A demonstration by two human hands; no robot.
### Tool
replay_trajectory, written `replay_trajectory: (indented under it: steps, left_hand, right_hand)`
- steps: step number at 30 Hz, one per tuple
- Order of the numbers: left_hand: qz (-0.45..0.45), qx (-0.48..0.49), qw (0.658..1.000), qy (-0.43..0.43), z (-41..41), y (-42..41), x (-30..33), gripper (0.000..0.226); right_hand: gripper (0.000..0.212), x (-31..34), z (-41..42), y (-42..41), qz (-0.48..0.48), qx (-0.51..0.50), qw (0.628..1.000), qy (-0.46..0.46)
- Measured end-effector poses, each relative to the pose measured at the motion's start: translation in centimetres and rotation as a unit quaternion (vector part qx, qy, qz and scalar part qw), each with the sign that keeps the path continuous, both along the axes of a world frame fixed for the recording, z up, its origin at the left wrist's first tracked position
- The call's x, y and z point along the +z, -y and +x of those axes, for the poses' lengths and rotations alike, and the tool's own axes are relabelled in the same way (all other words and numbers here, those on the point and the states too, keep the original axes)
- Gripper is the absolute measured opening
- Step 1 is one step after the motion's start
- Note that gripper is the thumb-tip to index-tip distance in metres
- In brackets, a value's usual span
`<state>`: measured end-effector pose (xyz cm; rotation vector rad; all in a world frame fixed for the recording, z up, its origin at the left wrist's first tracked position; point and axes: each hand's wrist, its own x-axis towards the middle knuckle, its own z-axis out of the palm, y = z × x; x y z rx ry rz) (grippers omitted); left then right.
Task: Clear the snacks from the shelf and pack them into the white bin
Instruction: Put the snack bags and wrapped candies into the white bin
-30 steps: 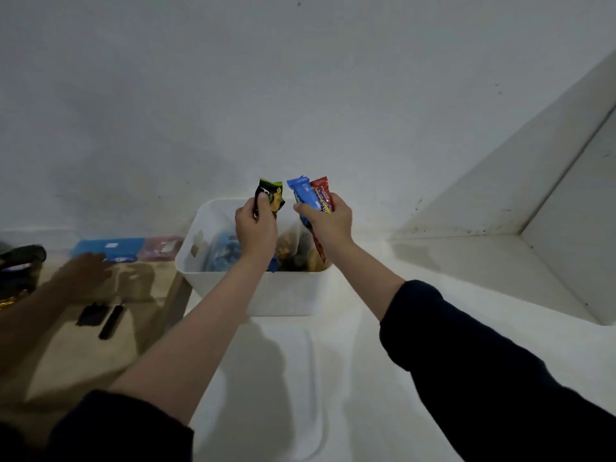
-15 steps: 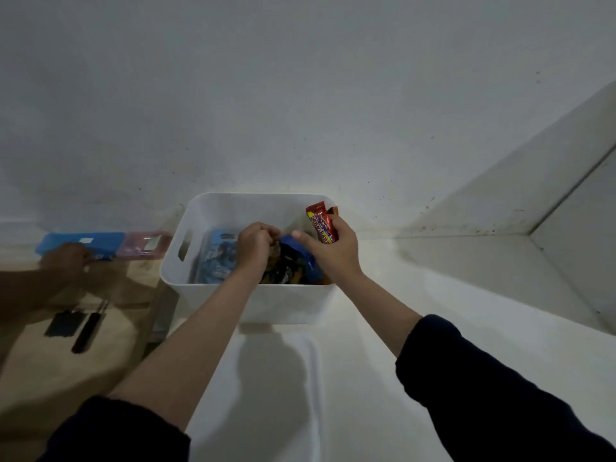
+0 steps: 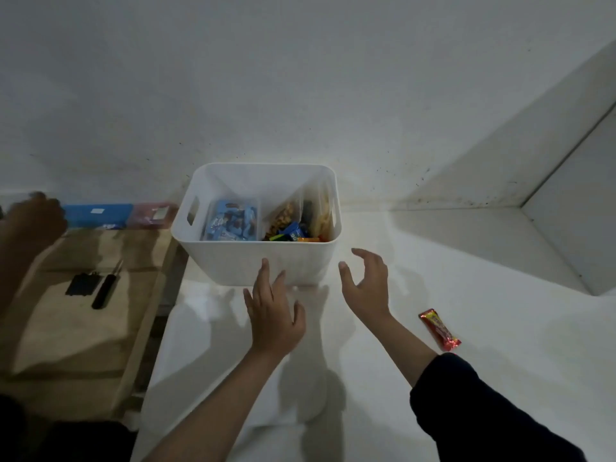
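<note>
1. While neither hand holds anything, the left hand (image 3: 273,315) has straight spread fingers, tips at or just short of the near wall of the white bin (image 3: 266,261); actual contact cannot be told.
2. Right hand (image 3: 366,285) is empty too, fingers loosely curved and apart, hovering just beside the bin's near right corner.
3. Bin sits on the white shelf (image 3: 466,261) against the wall, upright, holding a blue packet (image 3: 230,221), a clear bag of nuts (image 3: 283,216) and small wrappers low at the front.
4. One red snack bar (image 3: 440,330) lies flat on the shelf, right of the right forearm, well apart from the bin.
5. Handling guess: bar looks light, foil slick and crinkly, contents maybe brittle; pinch mid-length across the narrow sides, no squeeze.
6. Bin looks like stiff plastic, light to moderate when loaded; take by the side handle slot (image 3: 193,211) or rim.
7. Hard to see: bin bottom hidden behind the near wall, labels unreadable, dim light.
8. Another person's hand (image 3: 33,218) at far left is blurred, cut by the frame edge.
</note>
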<state>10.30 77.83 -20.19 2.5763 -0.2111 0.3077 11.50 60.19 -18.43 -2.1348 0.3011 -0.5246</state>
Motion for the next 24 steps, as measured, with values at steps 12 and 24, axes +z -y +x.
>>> replay_trajectory:
  steps: [12,24]
  left_hand:
    - [0.172,-0.011,0.96,-0.222,-4.7,-1.7,-8.8,0.087]
    - [0.176,-0.005,0.959,-0.221,-4.7,-1.7,-9.1,0.083]
  right_hand:
    - [0.061,-9.0,-8.9,10.1,-0.233,-0.13,0.882,-0.388]
    - [0.037,-6.8,-6.3,7.3,-0.102,-0.053,0.965,-0.235]
